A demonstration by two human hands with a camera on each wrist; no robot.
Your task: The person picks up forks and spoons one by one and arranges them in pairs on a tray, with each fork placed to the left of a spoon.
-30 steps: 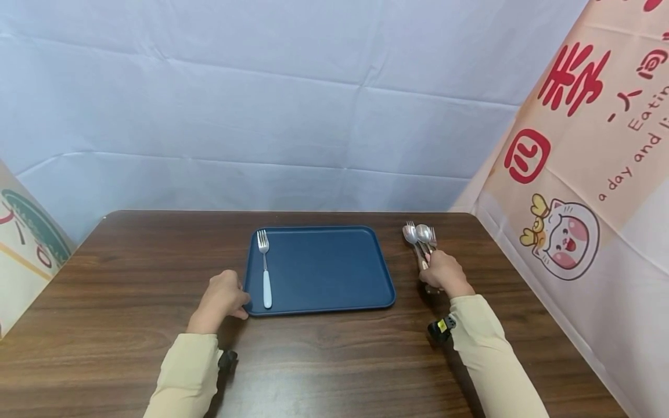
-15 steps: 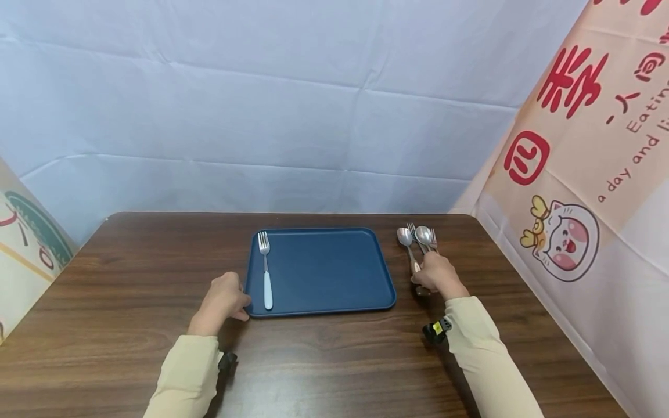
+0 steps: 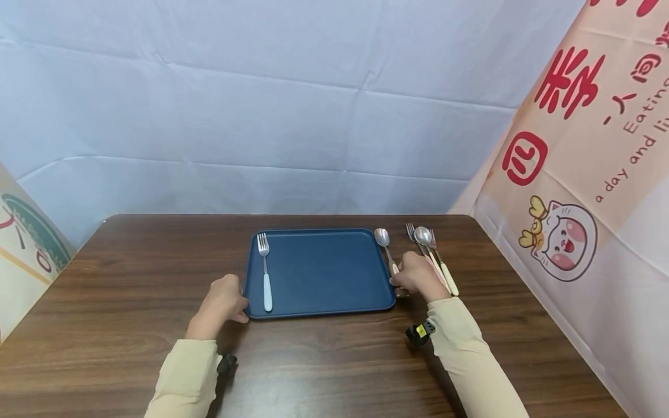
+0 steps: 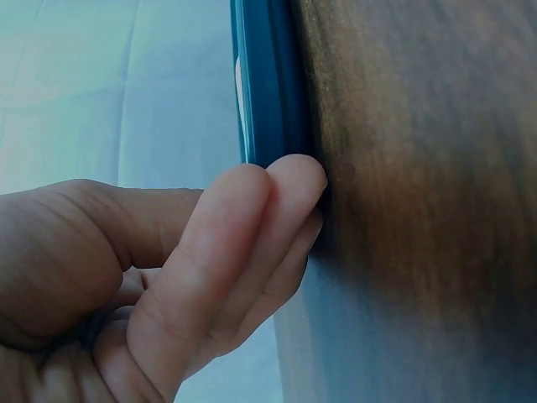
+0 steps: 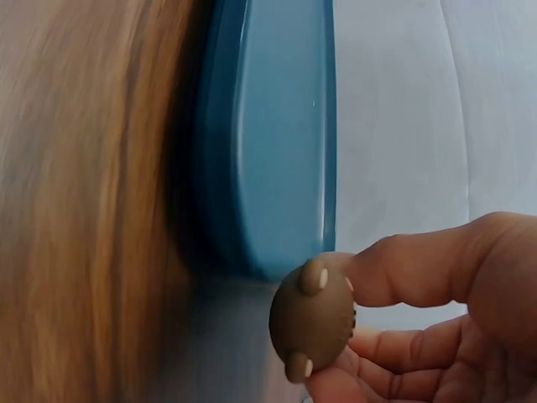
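Observation:
My right hand pinches the handle of a metal spoon, its bowl pointing away beside the tray's right rim. In the right wrist view, the brown animal-shaped handle end shows between thumb and fingers. A dark blue tray lies on the table, and my left hand grips its near left corner. Thumb and fingers close on the tray's edge in the left wrist view. Lengthwise along the tray's left side lies a fork with a pale blue handle.
Right of my right hand lie a fork, a spoon with its handle partly hidden, and a cream-handled fork. The brown wooden table meets a white cloth behind and a printed cloth at right.
My right hand has moved left with the spoon, out of the cutlery group to the tray's right edge, uncovering the other handles. The left hand and tray have stayed put.

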